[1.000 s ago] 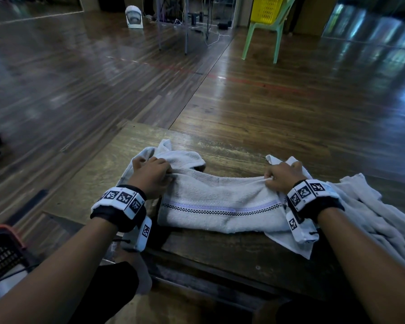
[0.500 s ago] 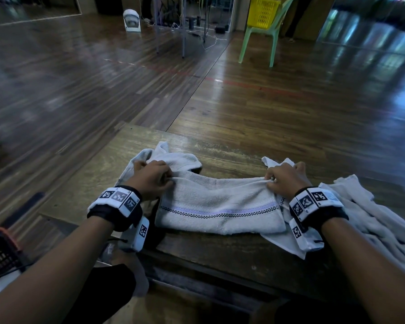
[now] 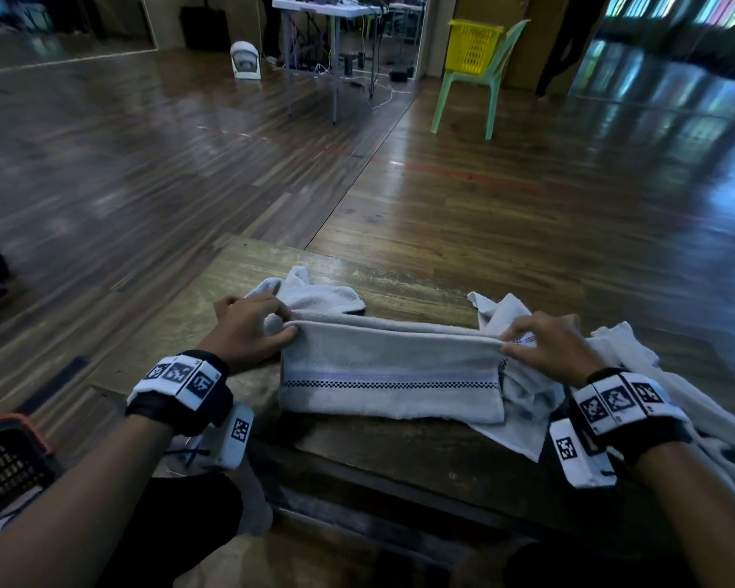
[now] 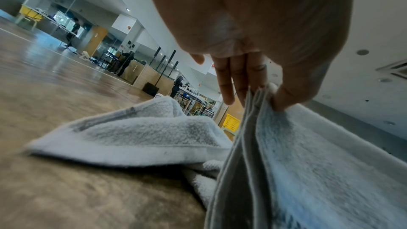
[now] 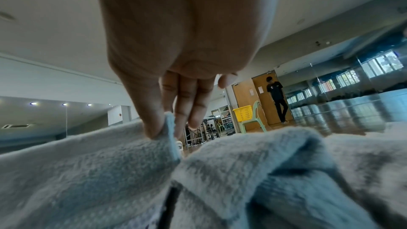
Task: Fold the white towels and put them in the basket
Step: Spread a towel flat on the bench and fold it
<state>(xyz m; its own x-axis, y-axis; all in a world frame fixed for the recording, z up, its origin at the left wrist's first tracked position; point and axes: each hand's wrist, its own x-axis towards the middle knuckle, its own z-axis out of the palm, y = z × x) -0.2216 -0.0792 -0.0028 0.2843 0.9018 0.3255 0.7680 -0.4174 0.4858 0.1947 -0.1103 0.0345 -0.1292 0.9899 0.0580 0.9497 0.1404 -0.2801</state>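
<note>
A worn wooden counter (image 3: 399, 443) stands on a glossy plank floor (image 3: 145, 171). Far across the room a yellow crate (image 3: 475, 46) sits on a pale green plastic chair (image 3: 480, 95), near a white folding table (image 3: 323, 10) and a small white fan (image 3: 245, 60). A person in black (image 5: 278, 97) stands by a wooden door (image 5: 246, 100).
</note>
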